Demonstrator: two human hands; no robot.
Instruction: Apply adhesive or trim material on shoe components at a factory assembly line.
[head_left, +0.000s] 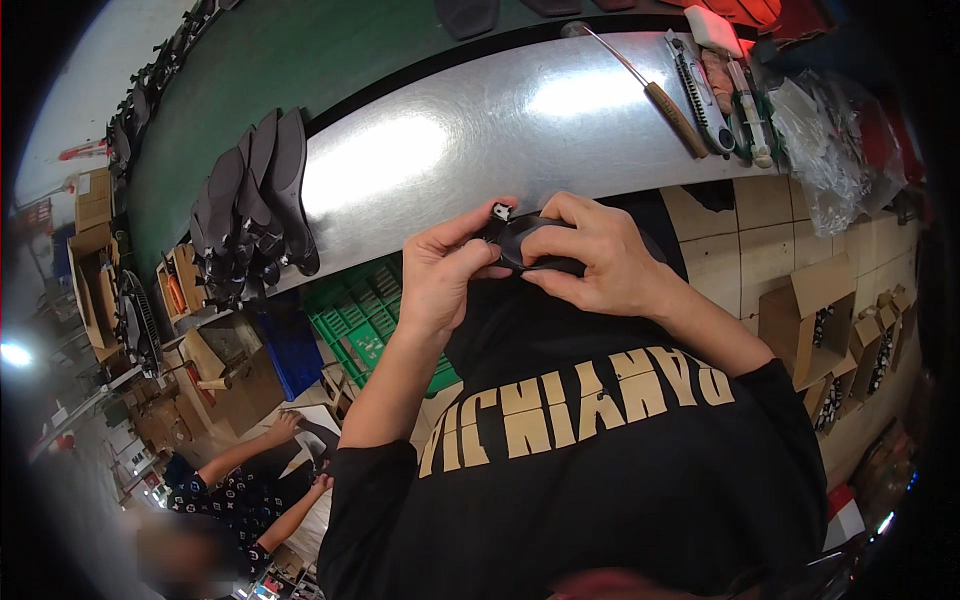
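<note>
Close to my body, at the near edge of the metal bench, both my hands grip one black high-heel shoe sole (512,244). My left hand (440,268) pinches its slim heel between thumb and fingers. The small pale heel tip (501,211) points up beside my left fingertips. Wrapped over the wider part is my right hand (600,255), with its fingers curled and thumb pressed against the sole; much of the piece is hidden beneath it. A stack of similar dark soles (250,195) lies to the left on the bench.
Across the metal bench (480,140) lie a wooden-handled tool (675,118), a utility knife (698,90) and a syringe (748,105). Plastic bags (820,150) bunch at the right. A green crate (375,325) and cardboard boxes (808,310) stand below. Another person's hand (285,425) handles a dark piece lower left.
</note>
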